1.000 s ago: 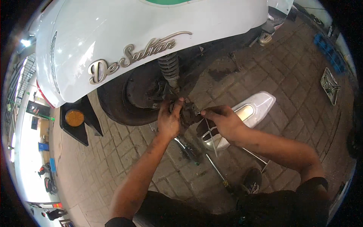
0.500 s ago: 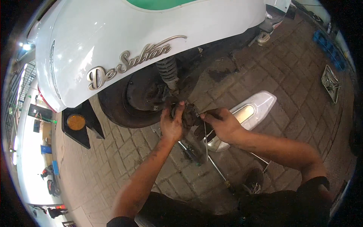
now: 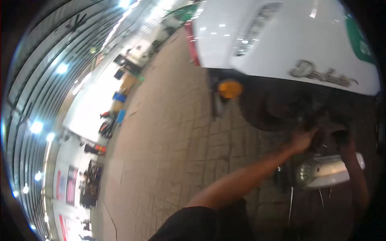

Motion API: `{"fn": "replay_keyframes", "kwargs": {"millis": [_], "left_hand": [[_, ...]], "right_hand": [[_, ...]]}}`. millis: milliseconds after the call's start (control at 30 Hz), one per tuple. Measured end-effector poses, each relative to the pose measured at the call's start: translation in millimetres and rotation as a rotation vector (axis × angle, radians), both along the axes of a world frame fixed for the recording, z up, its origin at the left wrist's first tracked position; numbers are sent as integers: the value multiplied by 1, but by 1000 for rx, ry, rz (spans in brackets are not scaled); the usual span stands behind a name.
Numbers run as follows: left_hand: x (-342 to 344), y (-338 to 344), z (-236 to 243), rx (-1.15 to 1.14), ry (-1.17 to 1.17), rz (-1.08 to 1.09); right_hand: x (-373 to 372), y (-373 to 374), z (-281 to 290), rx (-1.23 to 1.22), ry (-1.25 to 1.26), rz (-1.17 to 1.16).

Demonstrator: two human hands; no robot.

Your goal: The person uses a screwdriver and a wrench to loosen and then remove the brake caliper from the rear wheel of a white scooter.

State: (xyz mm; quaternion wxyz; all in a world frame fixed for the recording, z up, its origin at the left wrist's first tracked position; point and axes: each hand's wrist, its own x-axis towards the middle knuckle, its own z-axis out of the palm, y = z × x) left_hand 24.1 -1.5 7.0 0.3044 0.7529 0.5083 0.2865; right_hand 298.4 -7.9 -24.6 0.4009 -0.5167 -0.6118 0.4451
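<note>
My left hand (image 3: 304,140) reaches in below the rear of a white scooter (image 3: 281,48), beside its dark wheel (image 3: 255,110). Its fingers are at a dark, greasy metal part below the shock absorber; motion smears the part's outline. Just to the right is my right hand (image 3: 345,145), dark and blurred, so its fingers and anything in them cannot be made out. Below both hands, a white cover panel (image 3: 331,176) with a gold-coloured inset lies on the paving.
An orange round reflector (image 3: 230,89) on a black bracket sticks out behind the wheel. Thin metal rods (image 3: 291,203) lie on the brick paving (image 3: 169,160). Parked motorcycles (image 3: 106,129) and shelving line the workshop's far left side.
My view has swung left, bringing in the workshop and shifting the scooter and hands to the right. Both hands stay near the wheel. The thin rod at my right hand no longer shows clearly.
</note>
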Motion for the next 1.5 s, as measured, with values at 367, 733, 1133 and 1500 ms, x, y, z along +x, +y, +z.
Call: {"fn": "replay_keyframes", "kwargs": {"millis": [367,733,1133,1500], "left_hand": [[-2,-6,19,-72,-128,96],[-10,-2,-2,16,-97,164],[-5,1,5,-5,-100,149],[-3,-11,38,-41,-6,137]], "right_hand": [[-70,-89,89,-128,-193,782],[-54,-76,102,-588,37,677],[-48,-63,88,-382,-69,631],[-55,-55,102,-231,-151,540]]}}
